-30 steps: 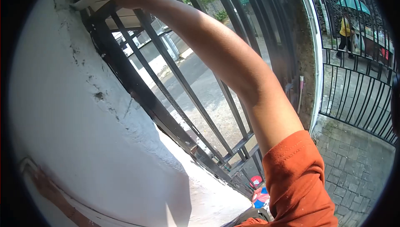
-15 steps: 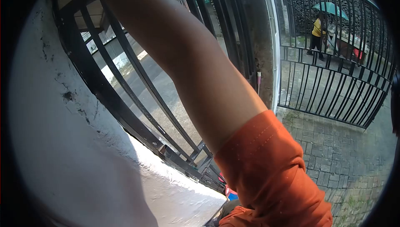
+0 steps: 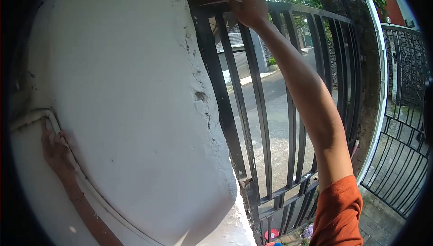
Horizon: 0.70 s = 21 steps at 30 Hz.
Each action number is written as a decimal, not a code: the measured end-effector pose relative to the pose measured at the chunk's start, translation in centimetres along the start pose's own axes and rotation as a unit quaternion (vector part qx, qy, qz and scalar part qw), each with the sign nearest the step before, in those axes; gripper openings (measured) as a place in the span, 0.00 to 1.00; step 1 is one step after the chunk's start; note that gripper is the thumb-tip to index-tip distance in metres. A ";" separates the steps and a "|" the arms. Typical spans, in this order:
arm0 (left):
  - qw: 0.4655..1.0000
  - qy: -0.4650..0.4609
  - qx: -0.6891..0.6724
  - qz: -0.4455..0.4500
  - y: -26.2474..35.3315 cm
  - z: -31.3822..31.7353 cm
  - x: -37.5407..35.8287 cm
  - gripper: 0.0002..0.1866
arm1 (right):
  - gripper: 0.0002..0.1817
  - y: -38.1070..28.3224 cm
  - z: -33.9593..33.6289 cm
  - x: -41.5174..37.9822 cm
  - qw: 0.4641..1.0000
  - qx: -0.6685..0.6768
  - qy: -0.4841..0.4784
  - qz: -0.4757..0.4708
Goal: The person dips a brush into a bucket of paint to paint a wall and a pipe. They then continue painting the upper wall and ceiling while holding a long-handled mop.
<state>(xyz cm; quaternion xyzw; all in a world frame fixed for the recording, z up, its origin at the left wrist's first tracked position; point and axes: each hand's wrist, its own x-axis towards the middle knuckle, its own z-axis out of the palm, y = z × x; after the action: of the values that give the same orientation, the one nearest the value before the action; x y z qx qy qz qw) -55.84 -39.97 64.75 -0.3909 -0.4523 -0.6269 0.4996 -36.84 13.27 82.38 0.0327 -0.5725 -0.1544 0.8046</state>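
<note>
My left hand (image 3: 58, 153) is on the far left, with its fingers around a thin white pipe (image 3: 101, 199) just below the bend in it. The pipe runs along the white wall (image 3: 131, 106). High up, my right hand (image 3: 249, 9) reaches to the top of a black metal gate (image 3: 252, 81), close under a roof edge. Its fingers are curled, and what lies inside them is hidden. The right arm, in an orange sleeve, crosses in front of the gate bars.
The wall's edge beside the gate is cracked and chipped. Through the bars shows a street (image 3: 277, 110). A second black gate (image 3: 399, 144) stands on the right over paving. A red round object (image 3: 272, 234) sits low by the gate's foot.
The view has swung left and up, bringing my left hand on the pipe and my right hand into sight. The person with the green umbrella is no longer in view.
</note>
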 end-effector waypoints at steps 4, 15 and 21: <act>0.998 -0.016 0.003 0.065 1.6 1.2 0.3 0.24 | 0.14 -1.8 -0.3 1.1 0.992 -0.056 -0.054 0.096; 0.988 0.058 -0.142 -0.006 3.9 4.9 -0.4 0.37 | 0.09 -2.6 7.5 10.5 0.987 0.053 0.099 0.118; 0.989 0.077 -0.123 -0.020 4.9 6.6 0.1 0.31 | 0.09 -3.3 9.3 12.7 0.991 0.006 0.025 0.129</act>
<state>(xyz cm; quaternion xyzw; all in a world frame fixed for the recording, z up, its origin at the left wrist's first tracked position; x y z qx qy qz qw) -50.77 -34.10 67.65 -0.3909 -0.3398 -0.7162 0.4678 -42.44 7.71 96.37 -0.0324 -0.5524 -0.0446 0.8318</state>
